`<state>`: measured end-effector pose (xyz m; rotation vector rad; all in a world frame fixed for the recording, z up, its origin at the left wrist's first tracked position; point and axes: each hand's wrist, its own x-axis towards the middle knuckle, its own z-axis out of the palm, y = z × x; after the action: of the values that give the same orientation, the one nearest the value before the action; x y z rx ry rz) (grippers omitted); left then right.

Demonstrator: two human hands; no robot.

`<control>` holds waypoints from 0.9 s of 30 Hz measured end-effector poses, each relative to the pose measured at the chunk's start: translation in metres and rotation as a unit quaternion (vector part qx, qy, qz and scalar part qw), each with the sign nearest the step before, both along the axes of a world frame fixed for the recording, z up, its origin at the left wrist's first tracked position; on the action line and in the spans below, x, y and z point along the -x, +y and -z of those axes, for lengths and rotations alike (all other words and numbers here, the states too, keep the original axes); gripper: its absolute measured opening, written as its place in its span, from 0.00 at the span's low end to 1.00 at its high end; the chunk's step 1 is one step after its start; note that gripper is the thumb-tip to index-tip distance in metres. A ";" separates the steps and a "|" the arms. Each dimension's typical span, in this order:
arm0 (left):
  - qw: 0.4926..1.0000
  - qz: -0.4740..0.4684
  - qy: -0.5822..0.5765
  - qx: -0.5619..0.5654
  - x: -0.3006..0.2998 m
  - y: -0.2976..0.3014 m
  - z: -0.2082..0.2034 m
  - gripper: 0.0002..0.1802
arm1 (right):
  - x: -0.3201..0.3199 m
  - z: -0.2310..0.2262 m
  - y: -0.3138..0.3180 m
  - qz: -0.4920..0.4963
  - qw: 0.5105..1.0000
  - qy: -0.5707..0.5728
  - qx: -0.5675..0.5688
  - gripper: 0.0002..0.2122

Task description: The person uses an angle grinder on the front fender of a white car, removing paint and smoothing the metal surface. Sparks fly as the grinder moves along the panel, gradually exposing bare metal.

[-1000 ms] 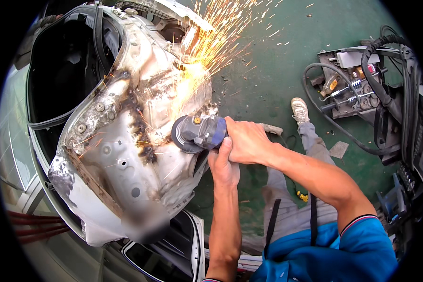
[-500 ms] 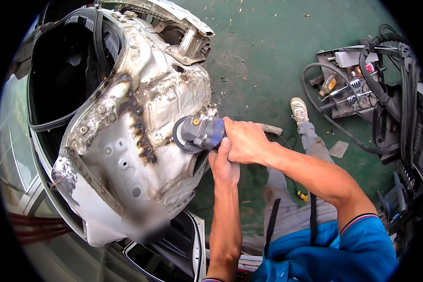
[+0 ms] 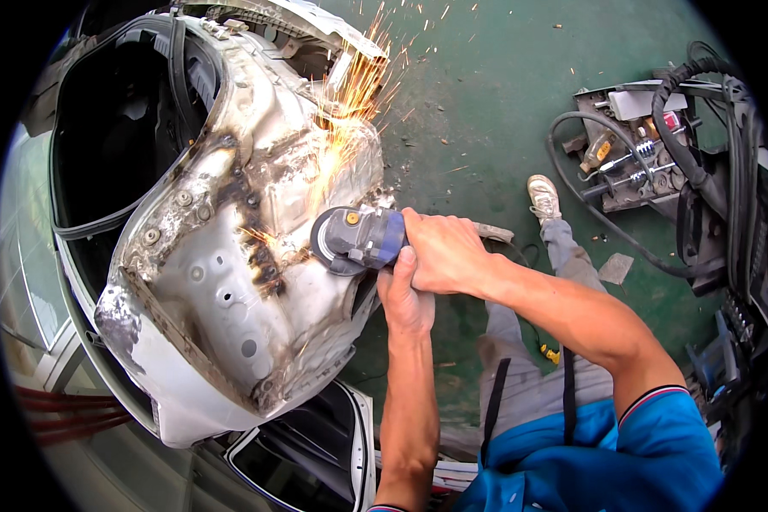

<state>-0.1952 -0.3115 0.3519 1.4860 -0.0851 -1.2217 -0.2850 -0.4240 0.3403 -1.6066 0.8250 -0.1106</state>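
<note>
An angle grinder with a blue and dark grey body is held in both my hands. Its disc edge meets the white, scorched metal of a stripped car body. Bright sparks stream from the disc toward the far side of the panel. My right hand is wrapped round the grinder's body from above. Lower down, my left hand closes on the tool from beneath, its thumb showing along the side. Part of its grip is hidden by the tool and the right hand.
A dark window opening lies at the left. At the right stands a metal tray of tools with thick black hoses. A flat grey scrap rests on the green floor near my shoe. A detached car door lies below.
Sparks have sprung up from the disc and now fly away across the panel. The grinder has shifted very slightly to the left and away from me, both hands still on it.
</note>
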 end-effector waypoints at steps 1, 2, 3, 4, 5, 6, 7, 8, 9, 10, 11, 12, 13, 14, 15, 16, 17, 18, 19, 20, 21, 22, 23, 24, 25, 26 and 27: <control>1.000 0.004 0.000 0.008 0.000 0.000 -0.001 0.38 | 0.000 0.000 0.001 0.001 1.000 -0.005 0.002 0.17; 1.000 0.007 0.001 0.001 0.000 -0.001 0.001 0.38 | 0.000 0.002 0.001 0.004 1.000 0.002 0.000 0.17; 1.000 0.008 -0.003 -0.004 -0.002 -0.004 0.000 0.38 | -0.001 0.003 -0.001 0.004 1.000 0.005 -0.001 0.17; 1.000 0.009 -0.006 -0.010 -0.003 -0.005 -0.001 0.38 | -0.003 0.003 -0.002 0.005 1.000 0.008 -0.003 0.16; 1.000 0.003 -0.004 -0.009 -0.002 -0.003 -0.001 0.38 | -0.003 0.001 -0.002 -0.001 1.000 0.008 -0.001 0.16; 1.000 -0.003 0.001 -0.008 0.000 -0.002 0.001 0.38 | -0.001 0.001 -0.002 -0.006 1.000 0.011 0.001 0.16; 1.000 -0.008 0.006 -0.006 0.002 -0.002 0.003 0.37 | -0.001 0.001 -0.002 -0.010 1.000 0.014 0.003 0.16; 1.000 -0.004 0.011 -0.004 0.000 -0.002 0.002 0.37 | -0.002 0.003 -0.002 -0.009 1.000 0.009 0.002 0.16; 1.000 0.000 0.015 -0.003 -0.001 -0.003 0.001 0.37 | -0.002 0.005 -0.002 -0.007 1.000 0.005 0.001 0.16; 1.000 0.004 0.020 -0.002 0.000 -0.003 0.001 0.37 | -0.002 0.006 -0.002 -0.006 1.000 0.001 0.000 0.17; 1.000 0.000 0.021 -0.002 0.001 -0.003 0.002 0.37 | 0.000 0.006 -0.001 -0.007 1.000 0.005 0.001 0.16; 1.000 -0.003 0.021 -0.002 0.002 -0.003 0.002 0.37 | 0.000 0.004 -0.002 -0.007 1.000 0.009 0.003 0.16; 1.000 -0.007 0.022 -0.003 0.002 -0.003 0.003 0.37 | 0.000 0.002 -0.003 -0.008 1.000 0.012 0.005 0.15; 1.000 -0.002 0.017 -0.001 0.001 -0.004 0.002 0.37 | 0.000 0.001 -0.005 -0.006 1.000 0.012 0.007 0.15; 1.000 0.003 0.013 0.000 -0.001 -0.005 -0.001 0.37 | -0.002 -0.001 -0.005 -0.003 1.000 0.012 0.008 0.15; 1.000 0.008 0.009 0.000 -0.002 -0.005 -0.003 0.37 | -0.003 -0.002 -0.005 -0.001 1.000 0.011 0.008 0.15; 1.000 0.006 0.008 -0.002 -0.002 -0.003 -0.001 0.37 | -0.002 -0.002 -0.004 -0.003 1.000 0.013 0.005 0.15; 1.000 0.005 0.006 -0.002 -0.001 -0.003 0.002 0.37 | -0.001 -0.001 -0.005 -0.004 1.000 0.014 0.003 0.15; 1.000 0.003 0.004 -0.002 -0.001 -0.004 0.004 0.37 | -0.001 0.000 -0.005 -0.005 1.000 0.015 0.002 0.15; 1.000 0.000 0.008 -0.002 -0.001 -0.005 0.003 0.37 | -0.002 0.001 -0.005 -0.002 1.000 0.006 0.005 0.16; 1.000 -0.003 0.015 -0.002 0.000 -0.005 0.000 0.37 | -0.002 0.003 -0.004 0.002 1.000 0.000 0.008 0.16; 1.000 -0.006 0.021 -0.003 0.001 -0.006 -0.001 0.37 | -0.002 0.004 -0.003 0.005 1.000 -0.007 0.011 0.16; 1.000 -0.008 0.023 -0.004 0.001 -0.005 0.001 0.37 | -0.001 0.005 -0.003 0.002 1.000 0.000 0.010 0.16; 1.000 -0.012 0.024 -0.005 0.000 -0.004 0.004 0.37 | -0.001 0.005 -0.003 -0.002 1.000 0.005 0.009 0.16; 1.000 -0.015 0.024 -0.005 0.000 -0.004 0.005 0.37 | -0.002 0.005 -0.004 -0.006 1.000 0.010 0.008 0.17; 1.000 -0.010 0.020 0.002 0.000 -0.002 0.004 0.38 | -0.002 0.003 -0.003 -0.003 1.000 0.002 0.012 0.17; 1.000 -0.004 0.018 0.008 0.002 -0.003 0.000 0.38 | -0.001 0.003 -0.001 0.001 1.000 -0.005 0.013 0.17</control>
<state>-0.1968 -0.3141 0.3514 1.4494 -0.0639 -1.2380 -0.2844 -0.4249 0.3378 -1.6294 0.8203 -0.1309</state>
